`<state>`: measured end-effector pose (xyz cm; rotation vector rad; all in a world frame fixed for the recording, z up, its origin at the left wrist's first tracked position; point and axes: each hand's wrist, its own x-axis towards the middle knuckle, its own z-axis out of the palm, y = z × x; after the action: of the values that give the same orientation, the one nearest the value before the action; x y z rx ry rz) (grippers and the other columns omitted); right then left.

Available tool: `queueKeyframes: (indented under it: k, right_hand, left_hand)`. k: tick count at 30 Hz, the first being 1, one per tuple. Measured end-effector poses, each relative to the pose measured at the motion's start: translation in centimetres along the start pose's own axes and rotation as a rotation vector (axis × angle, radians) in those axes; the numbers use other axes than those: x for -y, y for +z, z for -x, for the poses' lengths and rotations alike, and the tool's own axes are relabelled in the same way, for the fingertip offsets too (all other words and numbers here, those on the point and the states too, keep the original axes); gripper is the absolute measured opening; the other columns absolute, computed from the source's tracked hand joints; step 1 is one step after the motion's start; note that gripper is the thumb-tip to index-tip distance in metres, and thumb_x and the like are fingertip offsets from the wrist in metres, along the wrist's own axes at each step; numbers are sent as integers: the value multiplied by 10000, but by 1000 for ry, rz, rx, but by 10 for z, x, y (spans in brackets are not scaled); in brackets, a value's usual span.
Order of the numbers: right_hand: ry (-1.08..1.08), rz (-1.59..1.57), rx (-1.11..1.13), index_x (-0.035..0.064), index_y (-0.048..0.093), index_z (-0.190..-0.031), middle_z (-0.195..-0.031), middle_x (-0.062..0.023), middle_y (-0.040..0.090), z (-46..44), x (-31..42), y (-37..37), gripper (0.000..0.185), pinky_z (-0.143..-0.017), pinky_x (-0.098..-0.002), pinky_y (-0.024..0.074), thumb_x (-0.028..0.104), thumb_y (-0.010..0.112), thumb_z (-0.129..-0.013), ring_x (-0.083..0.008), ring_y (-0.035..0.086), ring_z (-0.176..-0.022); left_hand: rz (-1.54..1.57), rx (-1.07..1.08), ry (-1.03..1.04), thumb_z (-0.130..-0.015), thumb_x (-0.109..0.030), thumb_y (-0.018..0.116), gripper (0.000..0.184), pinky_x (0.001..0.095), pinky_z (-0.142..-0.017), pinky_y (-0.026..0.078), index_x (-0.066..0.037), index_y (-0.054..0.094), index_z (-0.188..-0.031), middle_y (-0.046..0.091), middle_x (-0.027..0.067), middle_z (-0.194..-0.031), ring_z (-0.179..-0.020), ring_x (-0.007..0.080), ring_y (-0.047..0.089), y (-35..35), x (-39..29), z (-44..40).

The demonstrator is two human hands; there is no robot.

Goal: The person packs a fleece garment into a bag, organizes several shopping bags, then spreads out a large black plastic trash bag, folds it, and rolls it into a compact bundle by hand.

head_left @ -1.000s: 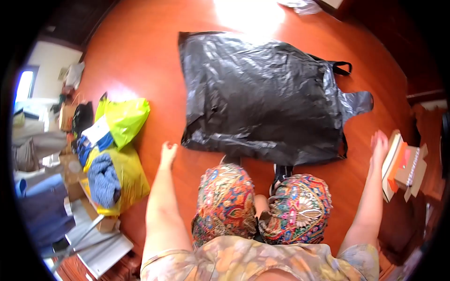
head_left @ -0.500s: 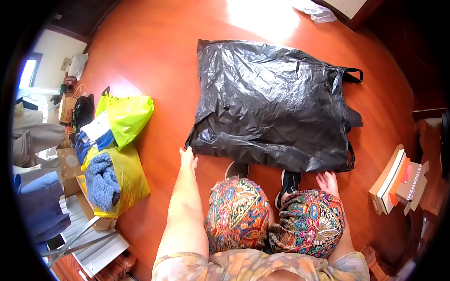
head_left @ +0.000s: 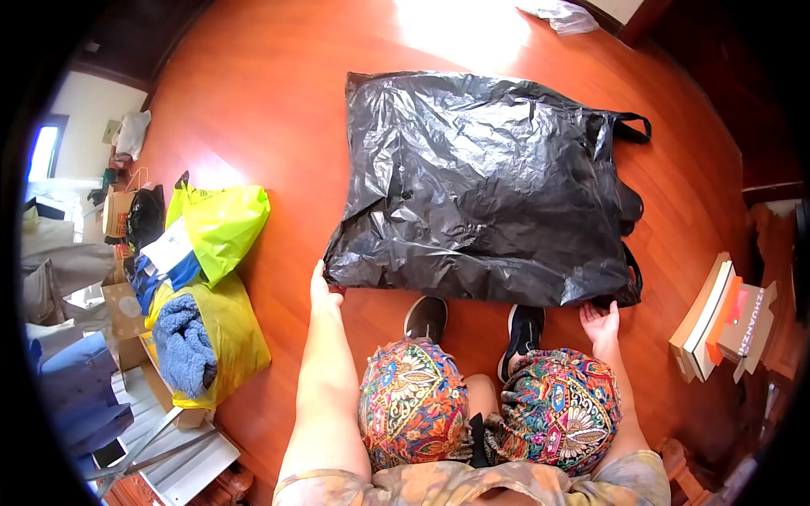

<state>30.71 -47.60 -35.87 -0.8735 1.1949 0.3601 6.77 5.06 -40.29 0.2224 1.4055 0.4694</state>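
Observation:
A large black plastic bag lies spread on the floor in front of my feet, its handle loops pointing right. At its near left corner, my left hand is closed on the plastic, with part of the fingers hidden by the bag's edge. My right hand is at the near right edge, palm turned up and fingers apart. Its fingertips meet or lie just under the bag's edge; I cannot tell which.
On the left stand a yellow bag holding a blue fleecy cloth, and a lime-green bag. Cardboard boxes lean at the right. My dark shoes are just below the bag's near edge. A clear plastic bag lies far back.
My left hand has closed on the bag's near left corner, which has shifted left and toward me. My right hand has turned palm up at the near right edge.

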Motion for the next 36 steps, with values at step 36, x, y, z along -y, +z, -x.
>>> queueKeyframes:
  k: [36]
  right_hand:
    - [-300,62,200,167,406,-1114,-1143,4,404,32,35,53,591,-720,-359,410,464,617,-649,-203,415,-963]
  left_hand:
    - [-1072,-146,710,-701,-137,452,154,234,-340,306,-38,533,-788,478,37,-568,-387,116,418,-11,-43,11]
